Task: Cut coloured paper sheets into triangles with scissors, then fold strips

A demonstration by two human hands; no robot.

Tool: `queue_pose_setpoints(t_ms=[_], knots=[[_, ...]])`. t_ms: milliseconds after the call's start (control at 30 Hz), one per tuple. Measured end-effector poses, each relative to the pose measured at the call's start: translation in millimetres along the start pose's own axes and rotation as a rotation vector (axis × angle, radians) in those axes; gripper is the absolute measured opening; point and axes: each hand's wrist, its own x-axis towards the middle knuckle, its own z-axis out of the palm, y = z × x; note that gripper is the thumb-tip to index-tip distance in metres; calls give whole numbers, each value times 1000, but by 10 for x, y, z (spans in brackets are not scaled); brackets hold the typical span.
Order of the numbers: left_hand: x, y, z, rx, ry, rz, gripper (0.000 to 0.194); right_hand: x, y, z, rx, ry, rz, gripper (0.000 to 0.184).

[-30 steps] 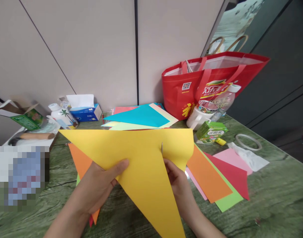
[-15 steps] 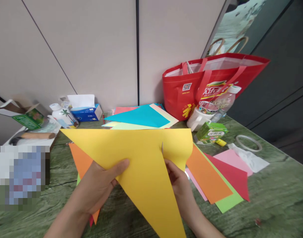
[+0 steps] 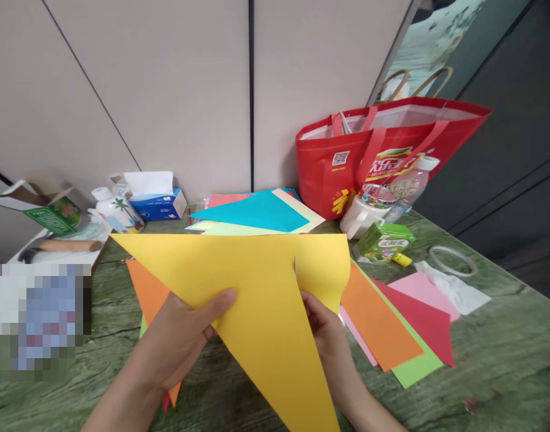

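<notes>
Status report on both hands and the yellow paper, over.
Left hand gripping yellow paper. Right hand at its cut edge, blade tip showing; grip hidden. Orange sheets partly beneath, nothing visibly blocking.

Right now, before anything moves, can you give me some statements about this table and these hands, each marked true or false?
1. The left hand is empty. False: the left hand holds the yellow sheet, its thumb on top.
2. A thin metal tip shows at the yellow sheet, above the right hand. True.
3. The red bag stands left of the tissue box. False: the red bag is to the right of the tissue box.
4. A teal sheet lies on other papers near the wall. True.
5. The palm-tree bottle is uncapped. False: the palm-tree bottle has a white cap on.
</notes>
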Motion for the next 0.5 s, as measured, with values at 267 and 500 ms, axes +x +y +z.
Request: queue_pose_setpoints(t_ms=[267, 500], knots=[[-1, -2, 9, -12, -1, -11, 73, -11, 14, -23, -17, 20, 22, 27], [13, -11, 12, -18, -3, -4, 69, -18, 40, -32, -55, 35, 45, 27]])
